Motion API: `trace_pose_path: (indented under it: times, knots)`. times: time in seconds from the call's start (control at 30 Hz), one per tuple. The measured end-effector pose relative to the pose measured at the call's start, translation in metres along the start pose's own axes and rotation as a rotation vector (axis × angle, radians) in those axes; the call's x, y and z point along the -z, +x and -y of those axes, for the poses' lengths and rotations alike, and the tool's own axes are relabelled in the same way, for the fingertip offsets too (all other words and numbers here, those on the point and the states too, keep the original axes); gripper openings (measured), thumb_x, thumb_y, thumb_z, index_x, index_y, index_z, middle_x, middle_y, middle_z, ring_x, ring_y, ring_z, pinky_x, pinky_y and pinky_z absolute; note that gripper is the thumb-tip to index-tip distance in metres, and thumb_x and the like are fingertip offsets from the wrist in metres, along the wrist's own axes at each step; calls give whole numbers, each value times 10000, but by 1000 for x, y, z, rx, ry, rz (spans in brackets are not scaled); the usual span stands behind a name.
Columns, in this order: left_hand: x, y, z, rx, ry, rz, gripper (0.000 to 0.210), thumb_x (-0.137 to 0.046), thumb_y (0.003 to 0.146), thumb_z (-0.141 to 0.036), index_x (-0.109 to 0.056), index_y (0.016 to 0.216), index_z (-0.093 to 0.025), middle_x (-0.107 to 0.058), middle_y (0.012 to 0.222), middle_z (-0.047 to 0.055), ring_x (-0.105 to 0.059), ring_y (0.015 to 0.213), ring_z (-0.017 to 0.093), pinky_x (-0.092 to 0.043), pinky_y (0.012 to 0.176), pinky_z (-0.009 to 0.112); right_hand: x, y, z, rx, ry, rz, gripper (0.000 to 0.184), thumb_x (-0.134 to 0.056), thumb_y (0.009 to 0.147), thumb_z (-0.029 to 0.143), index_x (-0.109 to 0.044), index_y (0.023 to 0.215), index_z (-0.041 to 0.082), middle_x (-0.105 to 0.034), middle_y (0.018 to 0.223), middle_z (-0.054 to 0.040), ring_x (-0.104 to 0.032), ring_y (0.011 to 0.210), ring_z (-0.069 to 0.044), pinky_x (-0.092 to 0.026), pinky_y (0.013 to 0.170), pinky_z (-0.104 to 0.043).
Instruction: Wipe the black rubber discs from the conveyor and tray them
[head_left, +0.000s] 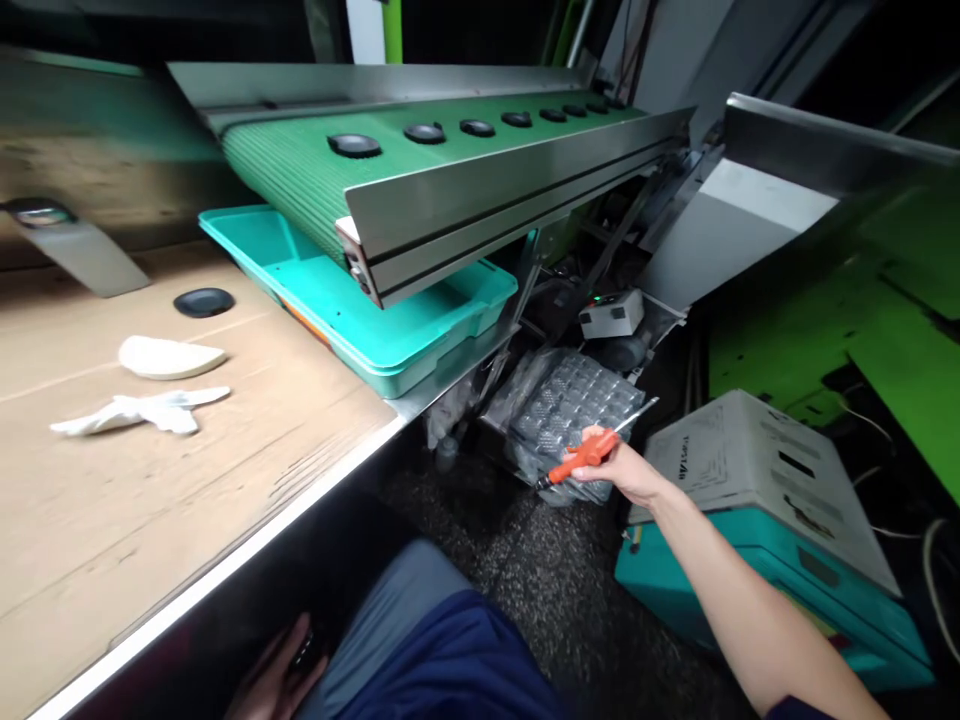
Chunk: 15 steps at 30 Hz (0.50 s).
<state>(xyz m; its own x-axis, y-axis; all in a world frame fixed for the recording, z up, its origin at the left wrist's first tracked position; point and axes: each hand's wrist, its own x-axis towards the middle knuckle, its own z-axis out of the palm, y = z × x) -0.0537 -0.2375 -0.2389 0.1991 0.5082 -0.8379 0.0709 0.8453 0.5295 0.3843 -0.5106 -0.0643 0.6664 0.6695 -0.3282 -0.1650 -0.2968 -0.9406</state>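
Note:
My right hand [626, 474] is closed round an orange air blow gun [592, 450], its thin metal nozzle pointing up and to the right. It is held out over the floor, in front of a stack of clear plastic trays [574, 400]. Low in the picture, beside my leg, my left hand [277, 672] is curled in shadow with a small dark, shiny thing [306, 650] between its fingers; its kind is hidden. Several round black plastic parts [355, 146] lie in a row on a green conveyor belt [292, 165]. Another black part [204, 301] rests on the cardboard-covered table [247, 480].
Under the belt's end sits a turquoise tray [382, 350] at the table edge. A white glove [142, 412] and a cream half-round piece [171, 357] lie on the cardboard. At right stands a turquoise and grey machine [750, 480]. A metal chute [757, 200] rises behind it.

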Motion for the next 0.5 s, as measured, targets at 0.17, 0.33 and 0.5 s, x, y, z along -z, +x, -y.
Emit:
trace_pose_path:
  times: [0.17,0.33,0.5]
  knots:
    - [-21,-24,-21,-218,106,2,618,-768,724,-292,-522,1288,-233,-630,1207,83,-692,944,267,-539,918,490,-6,15,23,59,-428,-182,406,-768,658,498,-541,816,200,-599,654,29,-558,564,-148,-436,533,-267]
    - [-119,-69,-52,-521,484,415,664,-796,667,-396,-574,1263,-207,-659,1184,85,-649,1024,273,-506,949,409,-46,-4,46,452,-876,-502,311,-674,744,505,-613,719,202,-649,895,-53,-599,796,-199,-479,744,-331]
    - [-229,-105,-43,-792,668,831,711,-730,739,-403,-483,1372,-196,-571,1322,125,-534,1212,271,-357,1089,421,-93,-32,64,720,-556,-466,177,-604,839,384,-631,890,217,-625,1162,-89,-597,1057,-252,-464,951,-403]
